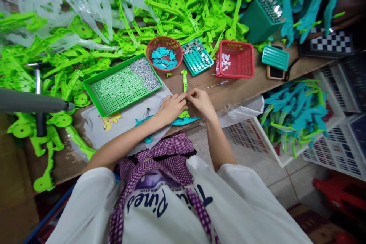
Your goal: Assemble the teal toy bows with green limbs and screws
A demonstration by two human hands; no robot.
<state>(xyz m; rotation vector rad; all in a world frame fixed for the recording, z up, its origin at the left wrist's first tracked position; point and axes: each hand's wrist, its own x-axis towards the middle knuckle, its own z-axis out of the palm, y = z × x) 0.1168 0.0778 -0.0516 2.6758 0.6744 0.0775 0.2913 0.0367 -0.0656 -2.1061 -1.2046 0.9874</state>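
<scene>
Worn wooden bench, tiled floor; at the front edge left hand and right hand pinch a glossy green strip.

Green strip (its middle) hidden beneath left hand.

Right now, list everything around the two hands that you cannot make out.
All in the head view:
- Whatever the fingertips pinch: hidden between the left hand and right hand.
- Green strip: its middle is covered by both hands.
- Teal bits in the red round basket: too small to tell their shape.
- Phone: mostly hidden under a teal lid.
- Grey bar: cut off by the left edge.
</scene>
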